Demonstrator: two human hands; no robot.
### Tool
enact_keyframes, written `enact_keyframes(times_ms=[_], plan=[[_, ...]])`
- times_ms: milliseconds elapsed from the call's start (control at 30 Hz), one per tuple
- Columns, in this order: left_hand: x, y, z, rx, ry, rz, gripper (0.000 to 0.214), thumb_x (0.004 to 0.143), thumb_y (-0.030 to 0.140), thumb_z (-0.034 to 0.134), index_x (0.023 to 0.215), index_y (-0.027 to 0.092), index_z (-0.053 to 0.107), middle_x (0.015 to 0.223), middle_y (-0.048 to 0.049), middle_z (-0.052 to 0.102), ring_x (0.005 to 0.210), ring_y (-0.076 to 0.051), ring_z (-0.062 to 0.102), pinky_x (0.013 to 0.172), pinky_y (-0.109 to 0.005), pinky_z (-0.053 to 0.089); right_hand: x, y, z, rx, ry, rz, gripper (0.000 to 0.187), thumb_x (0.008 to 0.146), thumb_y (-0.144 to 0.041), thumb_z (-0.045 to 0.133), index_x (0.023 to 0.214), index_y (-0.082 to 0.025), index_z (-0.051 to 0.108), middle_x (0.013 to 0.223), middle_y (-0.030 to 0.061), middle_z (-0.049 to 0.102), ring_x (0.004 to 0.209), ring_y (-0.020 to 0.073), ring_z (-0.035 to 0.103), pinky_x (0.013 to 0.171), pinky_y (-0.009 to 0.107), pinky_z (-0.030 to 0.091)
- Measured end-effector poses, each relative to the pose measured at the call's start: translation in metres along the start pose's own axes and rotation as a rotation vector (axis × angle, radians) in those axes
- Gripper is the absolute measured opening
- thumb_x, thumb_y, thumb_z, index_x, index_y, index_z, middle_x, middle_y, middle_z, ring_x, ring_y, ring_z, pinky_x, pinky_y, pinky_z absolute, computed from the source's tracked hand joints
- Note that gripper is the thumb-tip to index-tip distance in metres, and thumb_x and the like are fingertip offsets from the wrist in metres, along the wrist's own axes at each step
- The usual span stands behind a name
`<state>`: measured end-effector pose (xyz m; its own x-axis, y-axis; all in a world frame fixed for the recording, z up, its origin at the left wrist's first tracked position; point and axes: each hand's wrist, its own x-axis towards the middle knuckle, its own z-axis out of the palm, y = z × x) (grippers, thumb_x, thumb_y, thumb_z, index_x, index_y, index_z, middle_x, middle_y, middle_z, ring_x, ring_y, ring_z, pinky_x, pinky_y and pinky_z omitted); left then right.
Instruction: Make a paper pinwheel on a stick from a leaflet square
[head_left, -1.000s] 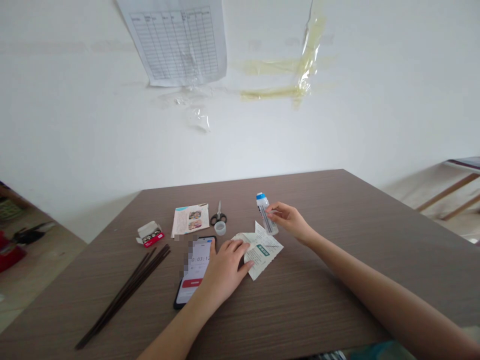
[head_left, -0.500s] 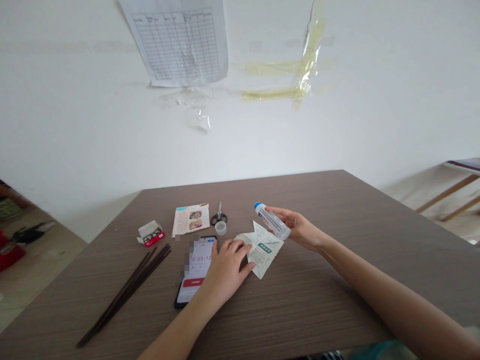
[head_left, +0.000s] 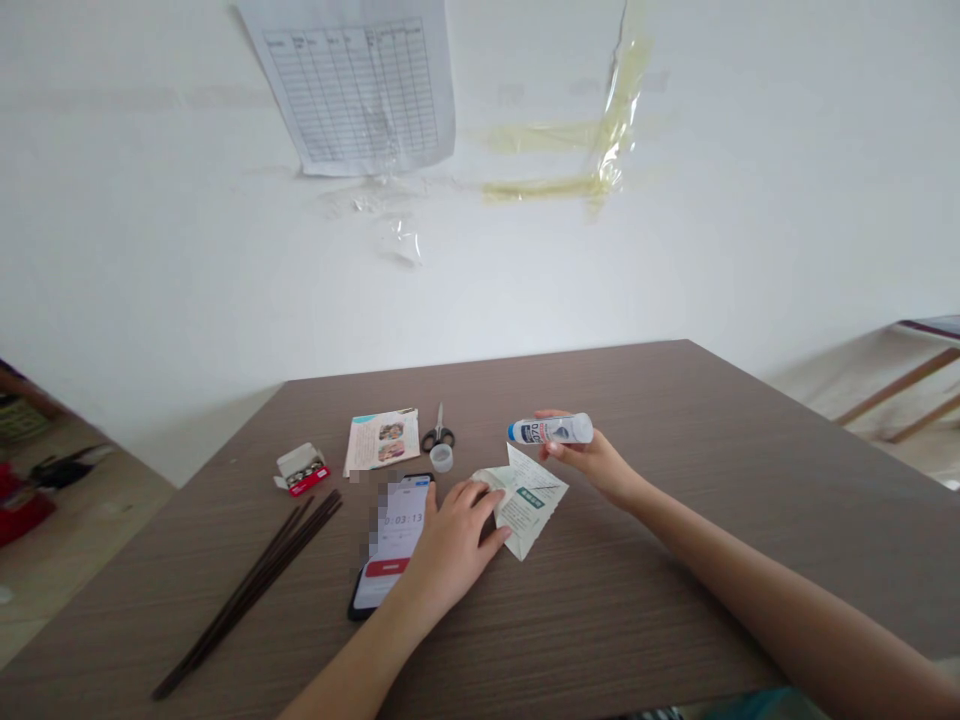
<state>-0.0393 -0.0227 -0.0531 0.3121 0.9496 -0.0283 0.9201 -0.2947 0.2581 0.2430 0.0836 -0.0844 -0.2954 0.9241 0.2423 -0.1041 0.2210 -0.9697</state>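
My right hand [head_left: 600, 466] is closed around a clear glue bottle [head_left: 553, 429] with a blue tip, held nearly level above the table. Below and left of the bottle lies a folded piece of printed paper [head_left: 532, 503] with a green label and a pointed flap standing out at the top. My left hand [head_left: 459, 528] rests on the paper's left part, fingers apart, covering some of it. Beside that hand is a phone [head_left: 386, 570] showing a timer. A small translucent cap [head_left: 442, 458] sits just behind the phone.
Black-handled scissors [head_left: 438, 437] and a printed booklet [head_left: 382, 441] lie toward the back. To the left are an opened small red-and-white box [head_left: 302, 468] and several thin dark sticks [head_left: 251, 590]. The brown table [head_left: 660, 590] meets a white wall [head_left: 337, 300].
The glue bottle has turned from a slant to nearly level, its blue tip lower and its base raised. My left hand and the paper have stayed in place.
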Motion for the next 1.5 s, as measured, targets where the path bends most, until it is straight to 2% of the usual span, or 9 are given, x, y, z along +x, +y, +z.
enact_keyframes(times_ms=[167,300,433,533,733,1000,1133,1300,1500], plan=[[0.001,0.001,0.001,-0.019,0.004,-0.002,0.051,0.122,0.026,0.084,0.173,0.032,0.086,0.180,-0.0191,0.082,0.177,-0.048,0.071,0.155,-0.093,0.034,0.003,0.002,0.003,-0.001,0.032,0.064,0.083,0.082,-0.085,0.114,0.137,-0.026,0.093,0.105,0.0072,0.092,0.090,0.0290,0.083,0.092,0.048,0.073],[0.000,0.001,0.001,-0.038,0.019,0.014,0.051,0.120,0.028,0.087,0.171,0.034,0.087,0.176,-0.0169,0.085,0.173,-0.048,0.073,0.155,-0.093,0.036,0.006,-0.001,0.007,-0.067,0.019,0.093,0.080,0.077,-0.091,0.111,0.116,-0.023,0.094,0.099,0.0081,0.092,0.083,0.0260,0.078,0.084,0.043,0.068],[-0.001,0.001,0.003,-0.025,0.038,0.045,0.051,0.121,0.029,0.085,0.172,0.033,0.087,0.175,-0.0173,0.085,0.170,-0.050,0.074,0.152,-0.094,0.039,0.006,-0.003,0.009,-0.222,0.018,0.145,0.066,0.079,-0.087,0.105,0.091,-0.024,0.090,0.085,0.0087,0.087,0.080,0.0290,0.079,0.078,0.042,0.063],[-0.001,0.002,0.005,0.000,0.039,0.051,0.051,0.121,0.031,0.085,0.172,0.036,0.087,0.174,-0.0157,0.085,0.168,-0.048,0.074,0.152,-0.093,0.041,0.003,-0.004,0.009,-0.342,0.049,0.164,0.055,0.085,-0.078,0.103,0.082,-0.025,0.088,0.077,0.0079,0.085,0.078,0.0309,0.080,0.076,0.042,0.061],[0.000,0.007,0.005,0.006,0.064,0.038,0.052,0.115,0.029,0.094,0.166,0.039,0.091,0.169,-0.0140,0.088,0.163,-0.047,0.078,0.151,-0.092,0.044,-0.004,-0.007,0.015,-0.513,0.069,0.145,0.042,0.094,-0.064,0.103,0.083,-0.026,0.088,0.085,0.0093,0.091,0.081,0.0329,0.084,0.072,0.040,0.059],[-0.001,0.009,0.005,0.016,0.056,0.055,0.050,0.118,0.029,0.091,0.168,0.033,0.089,0.170,-0.0155,0.087,0.164,-0.047,0.078,0.150,-0.095,0.042,-0.006,-0.013,0.022,-0.676,-0.011,0.042,0.045,0.105,-0.053,0.093,0.075,-0.027,0.073,0.071,0.0035,0.077,0.068,0.0247,0.070,0.068,0.037,0.050],[0.000,0.007,0.007,0.027,0.046,0.062,0.050,0.119,0.033,0.091,0.168,0.035,0.088,0.171,-0.0148,0.087,0.164,-0.047,0.077,0.151,-0.095,0.041,-0.005,-0.013,0.026,-0.818,-0.056,-0.033,0.046,0.107,-0.049,0.095,0.075,-0.027,0.070,0.070,0.0006,0.071,0.069,0.0224,0.066,0.077,0.039,0.052],[0.000,0.008,0.005,0.025,0.019,0.047,0.050,0.120,0.035,0.089,0.169,0.035,0.088,0.174,-0.0156,0.085,0.166,-0.048,0.075,0.153,-0.095,0.037,-0.003,-0.008,0.030,-0.888,-0.072,-0.117,0.042,0.103,-0.052,0.102,0.083,-0.028,0.074,0.084,0.0017,0.080,0.084,0.0255,0.074,0.099,0.045,0.054],[0.000,0.006,0.006,-0.015,0.053,0.058,0.046,0.117,0.038,0.091,0.163,0.036,0.092,0.170,-0.0158,0.087,0.163,-0.049,0.076,0.150,-0.096,0.039,0.003,-0.004,0.036,-0.906,-0.088,-0.115,0.041,0.101,-0.057,0.105,0.091,-0.029,0.076,0.090,0.0031,0.082,0.091,0.0290,0.075,0.104,0.048,0.052]])
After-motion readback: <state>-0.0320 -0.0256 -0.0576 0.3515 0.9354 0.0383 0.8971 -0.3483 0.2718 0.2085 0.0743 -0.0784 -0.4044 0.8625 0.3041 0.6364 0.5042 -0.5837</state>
